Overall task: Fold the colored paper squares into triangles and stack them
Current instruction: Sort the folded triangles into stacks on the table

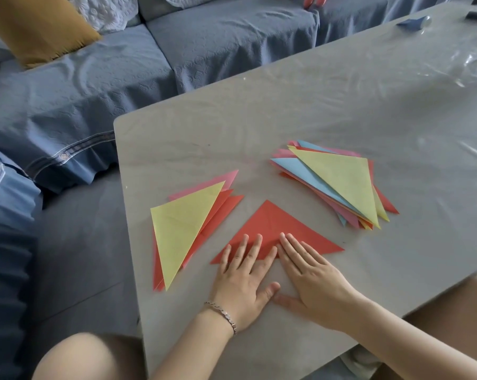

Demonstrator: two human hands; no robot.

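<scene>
Nearest, a bare knee (75, 357) shows at the lower left of the frame and a second at the lower right, either side of the grey bench (286, 111). Just above, in the lower middle, both hands lie palm down, side by side. The left hand (240, 281), with a metal bracelet (223, 315) on its wrist, has straight, slightly fanned fingers; the right hand (311, 281) has straight fingers set close together. Neither curls round anything. Their fingertips rest flat on the long lower edge of the red paper triangle (275, 223), while the 2 thumbs lie on the bare bench, tips nearly meeting. That triangle lies flat mid-frame, apex pointing away from the person, apart from both piles.

To its left sits a small stack (182, 229) of folded triangles, yellow on top, red and pink fanned out beneath. To its upper right lies a thicker stack (341, 182), also topped by yellow, with blue, pink, orange and red edges showing. Farther back, at the upper right, the bench carries wrinkled clear film (473, 64) and a small blue object (414, 21) too blurred to name. Across the top of the frame runs a sofa (204, 45) under a blue quilted cover, with a mustard cushion (37, 26) in the upper left corner.
</scene>
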